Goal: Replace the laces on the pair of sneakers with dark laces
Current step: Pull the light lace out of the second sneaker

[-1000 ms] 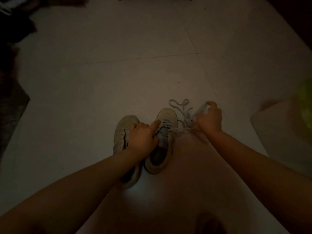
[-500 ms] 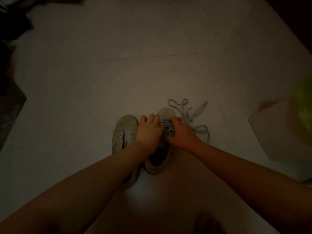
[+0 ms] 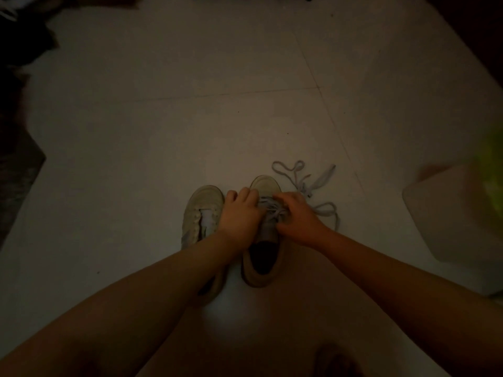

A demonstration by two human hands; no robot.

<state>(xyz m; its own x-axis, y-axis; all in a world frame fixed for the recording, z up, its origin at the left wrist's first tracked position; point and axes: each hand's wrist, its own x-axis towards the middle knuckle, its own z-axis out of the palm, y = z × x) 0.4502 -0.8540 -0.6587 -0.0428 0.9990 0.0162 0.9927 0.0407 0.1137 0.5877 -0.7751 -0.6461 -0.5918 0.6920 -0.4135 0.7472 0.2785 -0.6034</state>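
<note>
Two pale sneakers stand side by side on the light tiled floor, toes pointing away. The left sneaker shows bare eyelets and no lace. The right sneaker has a light lace partly threaded over its tongue. My left hand rests curled over the right sneaker's left side, fingers at the eyelets. My right hand grips the lace at the shoe's right side. A loose tangle of light lace lies on the floor just right of the toe. No dark lace is visible.
A pale box-like object sits at the right, with a blurred green thing above it. Dark clutter lines the left edge. The scene is dim.
My right hand let go of the lace end out to the right and came back to the right sneaker's tongue. My left hand stayed on the shoe, its fingers shifting slightly.
</note>
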